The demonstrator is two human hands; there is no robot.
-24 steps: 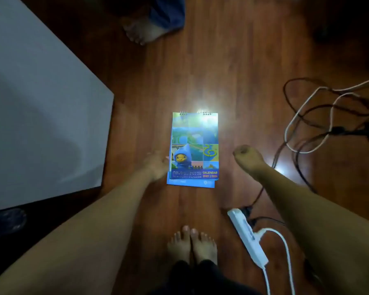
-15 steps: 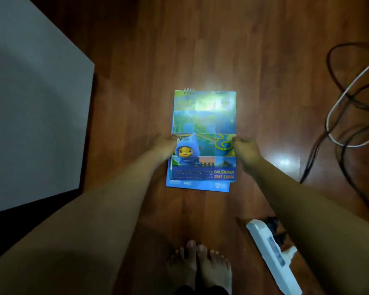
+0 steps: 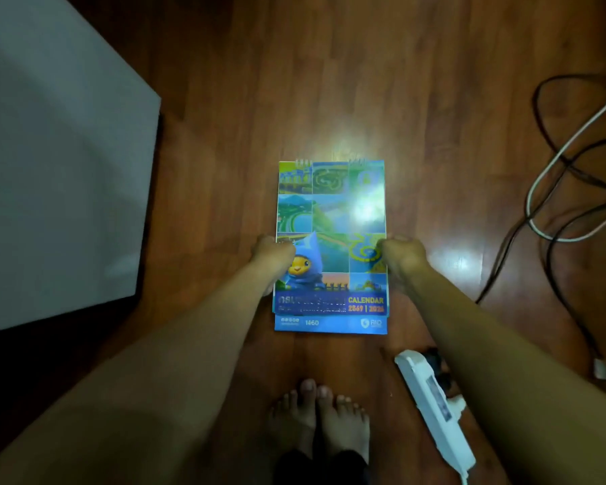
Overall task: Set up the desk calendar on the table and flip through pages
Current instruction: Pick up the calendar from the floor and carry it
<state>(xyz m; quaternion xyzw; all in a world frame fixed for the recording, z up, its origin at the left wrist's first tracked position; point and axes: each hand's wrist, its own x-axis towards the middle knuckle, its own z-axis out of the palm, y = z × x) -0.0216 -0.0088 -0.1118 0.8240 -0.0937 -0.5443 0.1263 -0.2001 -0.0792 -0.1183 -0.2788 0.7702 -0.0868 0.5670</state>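
The desk calendar (image 3: 331,218) lies folded flat on the wooden floor, spiral binding at its far end, blue-green cover with a blue hooded cartoon figure facing up. My left hand (image 3: 272,253) grips its left edge about halfway down. On the opposite edge, at the same height, my right hand (image 3: 401,255) holds the right side. Fingers of both hands curl around the edges and are partly hidden.
A white table (image 3: 60,176) fills the left side, its corner close to the calendar. A white power strip (image 3: 434,404) lies near my right forearm. Tangled black and white cables (image 3: 567,176) sprawl at the right. My bare feet (image 3: 317,414) stand just below the calendar.
My right hand has come in from the right and closed on the calendar's right edge. The left hand's grip on the left edge has tightened. The view has dropped closer to the floor.
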